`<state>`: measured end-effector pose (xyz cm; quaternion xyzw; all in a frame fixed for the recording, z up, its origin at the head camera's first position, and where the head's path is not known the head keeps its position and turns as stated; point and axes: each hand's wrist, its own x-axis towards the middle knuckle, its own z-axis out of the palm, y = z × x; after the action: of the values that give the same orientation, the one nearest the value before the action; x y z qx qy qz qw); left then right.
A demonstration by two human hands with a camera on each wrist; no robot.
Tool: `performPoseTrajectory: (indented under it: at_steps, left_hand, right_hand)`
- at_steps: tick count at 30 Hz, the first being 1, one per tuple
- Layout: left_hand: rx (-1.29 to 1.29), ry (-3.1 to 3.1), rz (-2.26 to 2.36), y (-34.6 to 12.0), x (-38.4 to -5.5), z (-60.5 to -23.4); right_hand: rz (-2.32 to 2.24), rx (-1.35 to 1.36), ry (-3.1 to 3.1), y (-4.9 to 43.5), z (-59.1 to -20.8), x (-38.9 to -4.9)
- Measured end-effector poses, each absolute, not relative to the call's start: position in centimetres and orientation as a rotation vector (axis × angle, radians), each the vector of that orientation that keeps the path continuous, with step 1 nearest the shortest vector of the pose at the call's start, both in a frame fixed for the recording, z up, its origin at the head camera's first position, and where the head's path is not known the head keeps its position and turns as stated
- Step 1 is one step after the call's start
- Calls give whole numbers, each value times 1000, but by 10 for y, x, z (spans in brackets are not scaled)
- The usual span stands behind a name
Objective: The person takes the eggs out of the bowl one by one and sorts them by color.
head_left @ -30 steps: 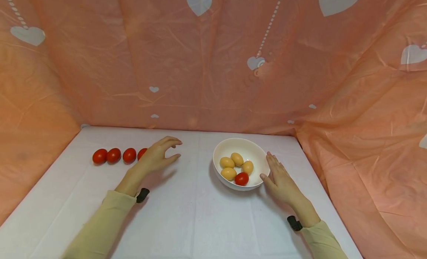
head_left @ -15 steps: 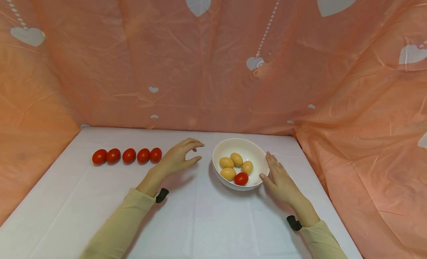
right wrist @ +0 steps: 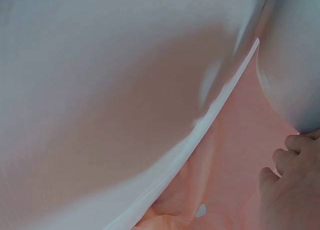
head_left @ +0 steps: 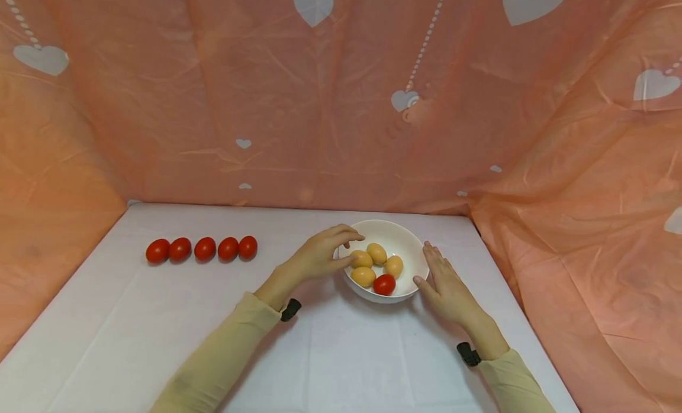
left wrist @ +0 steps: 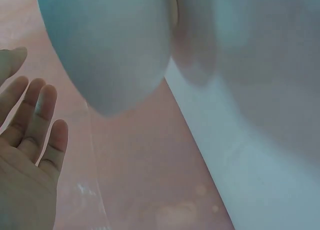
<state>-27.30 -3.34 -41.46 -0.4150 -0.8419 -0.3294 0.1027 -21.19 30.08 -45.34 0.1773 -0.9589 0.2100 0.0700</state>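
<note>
A white bowl (head_left: 407,247) holds several yellow egg-shaped pieces (head_left: 364,276) and one glossy red, tomato-like oval (head_left: 384,284). My left hand (head_left: 318,254) is at the bowl's left rim, thumb and fingers apart over it, with nothing between them. In the left wrist view its bare palm (left wrist: 25,180) faces the underside of the bowl (left wrist: 105,50). My right hand (head_left: 450,291) lies along the bowl's right side with straight fingers at the rim. The right wrist view shows its curved fingertips (right wrist: 285,160) right below the bowl's outer wall (right wrist: 290,80).
Several red ovals (head_left: 205,249) stand in a row at the left of the white-covered table (head_left: 160,324). An orange cloth (head_left: 319,123) with white hearts rises behind the table and along both sides. Each wrist wears a black band (head_left: 290,310).
My left hand has moved right, from beside the row of red ovals to the bowl's left rim, uncovering the row's right end. The right hand and the bowl have stayed in place.
</note>
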Motion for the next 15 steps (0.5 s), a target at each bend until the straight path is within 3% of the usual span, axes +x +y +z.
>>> performPoseTrajectory:
  at_steps: [15]
  left_hand:
    - [-1508,-2603,-838,18,-277,-411]
  right_hand:
    - [618,527,-2905,301,-454,-213]
